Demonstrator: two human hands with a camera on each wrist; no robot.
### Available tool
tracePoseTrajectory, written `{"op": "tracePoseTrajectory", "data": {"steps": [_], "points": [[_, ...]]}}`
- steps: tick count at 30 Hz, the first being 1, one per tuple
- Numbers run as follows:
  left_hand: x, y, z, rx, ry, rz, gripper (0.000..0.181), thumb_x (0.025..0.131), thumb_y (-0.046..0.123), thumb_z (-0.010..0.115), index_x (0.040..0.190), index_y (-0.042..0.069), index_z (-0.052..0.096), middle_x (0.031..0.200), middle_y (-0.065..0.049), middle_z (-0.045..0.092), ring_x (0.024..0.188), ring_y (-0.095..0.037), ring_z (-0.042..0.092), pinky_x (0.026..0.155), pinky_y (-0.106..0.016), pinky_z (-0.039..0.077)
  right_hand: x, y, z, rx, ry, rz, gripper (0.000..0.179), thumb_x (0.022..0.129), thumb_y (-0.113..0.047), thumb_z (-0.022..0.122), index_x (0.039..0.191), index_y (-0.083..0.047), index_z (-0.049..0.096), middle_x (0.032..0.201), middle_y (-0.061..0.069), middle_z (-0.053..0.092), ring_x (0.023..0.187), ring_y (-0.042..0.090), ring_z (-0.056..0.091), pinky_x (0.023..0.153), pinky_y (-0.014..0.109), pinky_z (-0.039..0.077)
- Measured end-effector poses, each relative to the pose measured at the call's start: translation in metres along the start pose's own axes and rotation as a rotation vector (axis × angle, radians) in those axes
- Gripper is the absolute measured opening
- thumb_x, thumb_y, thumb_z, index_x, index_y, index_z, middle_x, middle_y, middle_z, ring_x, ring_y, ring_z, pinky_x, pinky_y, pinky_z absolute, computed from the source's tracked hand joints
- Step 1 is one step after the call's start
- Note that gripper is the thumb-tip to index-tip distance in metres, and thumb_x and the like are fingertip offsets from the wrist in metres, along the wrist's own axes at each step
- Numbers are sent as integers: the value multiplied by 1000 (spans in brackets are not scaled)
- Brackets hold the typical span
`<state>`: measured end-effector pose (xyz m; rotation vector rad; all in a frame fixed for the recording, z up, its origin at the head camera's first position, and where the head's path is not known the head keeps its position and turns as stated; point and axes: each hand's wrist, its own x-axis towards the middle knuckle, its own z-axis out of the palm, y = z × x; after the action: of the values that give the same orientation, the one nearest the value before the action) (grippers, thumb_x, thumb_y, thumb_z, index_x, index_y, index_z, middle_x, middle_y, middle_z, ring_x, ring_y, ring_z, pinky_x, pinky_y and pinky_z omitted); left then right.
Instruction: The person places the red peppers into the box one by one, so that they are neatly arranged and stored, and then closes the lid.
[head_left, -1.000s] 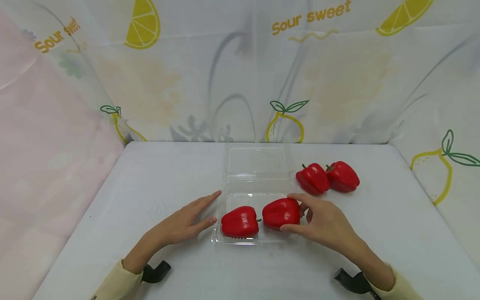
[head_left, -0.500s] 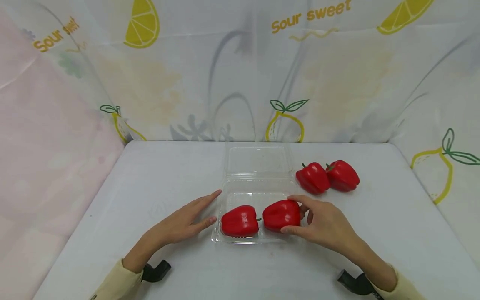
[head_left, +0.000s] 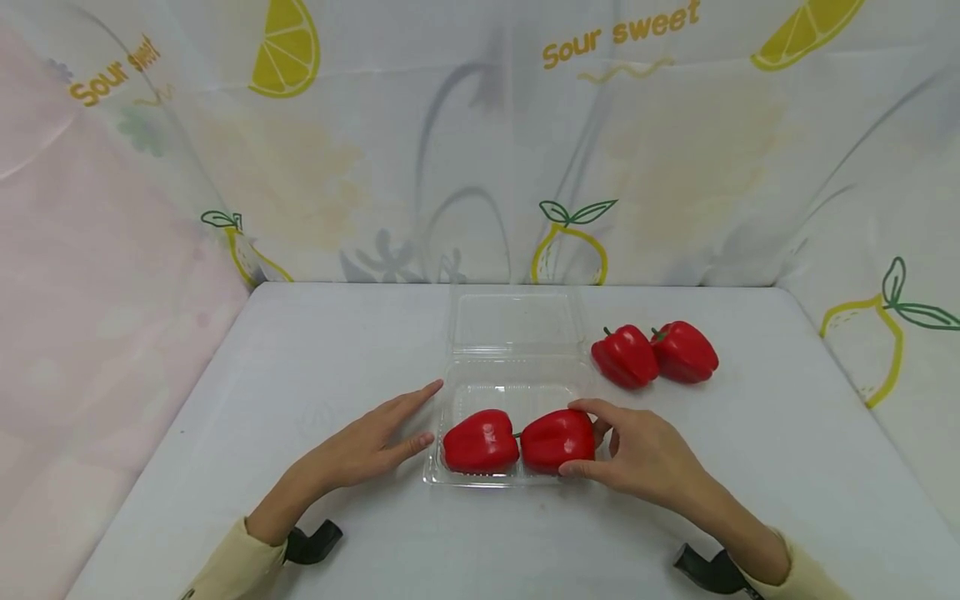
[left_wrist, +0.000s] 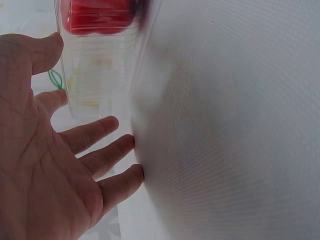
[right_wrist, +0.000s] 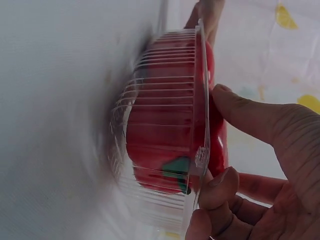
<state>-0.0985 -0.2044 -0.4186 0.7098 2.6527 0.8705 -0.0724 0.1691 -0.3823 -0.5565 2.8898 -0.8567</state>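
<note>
A clear plastic clamshell box (head_left: 468,481) lies open on the white table, its lid (head_left: 517,321) folded back. Inside its tray, along the near side, sit two red bell peppers: a left pepper (head_left: 480,442) and a right pepper (head_left: 557,442). My right hand (head_left: 645,454) grips the right pepper between thumb and fingers. In the right wrist view, that pepper (right_wrist: 162,125) shows through the ribbed wall, its green stem low down. My left hand (head_left: 360,446) has its fingers spread, thumb and index tips right at the tray's left rim.
Two more red bell peppers, a nearer one (head_left: 625,357) and a farther one (head_left: 686,352), lie side by side to the right of the lid. A printed cloth backdrop (head_left: 420,167) rises at the table's far edge.
My right hand has shifted the right pepper slightly left and nearer, up against the left pepper's stem. The left hand has stayed in place.
</note>
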Motion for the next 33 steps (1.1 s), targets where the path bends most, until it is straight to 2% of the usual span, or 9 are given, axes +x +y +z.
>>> {"op": "tracePoseTrajectory", "data": {"steps": [9, 22, 28, 33], "points": [[0, 0, -1, 7, 2, 1, 70, 95, 58, 52, 156, 40, 22, 156, 1, 35, 141, -25, 35, 105, -58, 38, 1, 1, 0, -5, -36, -70, 64, 72, -40, 87, 126, -16, 63, 82, -12, 62, 59, 0, 50, 52, 20, 47], [-1, -1, -1, 6, 10, 15, 70, 96, 58, 51, 156, 41, 20, 156, 2, 34, 141, -25, 35, 106, -57, 38, 4, 2, -4, 87, -126, -103, 59, 80, -32, 82, 131, -13, 60, 88, -9, 66, 56, 1, 51, 51, 22, 48], [-1, 0, -1, 0, 6, 18, 70, 96, 56, 52, 157, 36, 24, 156, 1, 34, 141, -25, 35, 106, -57, 38, 4, 4, -8, 87, -121, -126, 57, 82, -31, 80, 132, -13, 60, 87, -12, 64, 54, 1, 50, 51, 22, 48], [-1, 1, -2, -6, -3, 16, 72, 96, 55, 54, 157, 31, 26, 156, 0, 34, 141, -26, 35, 104, -57, 39, 4, 5, -13, 80, -96, -101, 58, 81, -34, 81, 131, -13, 61, 84, -14, 62, 55, 3, 52, 50, 22, 48]]}}
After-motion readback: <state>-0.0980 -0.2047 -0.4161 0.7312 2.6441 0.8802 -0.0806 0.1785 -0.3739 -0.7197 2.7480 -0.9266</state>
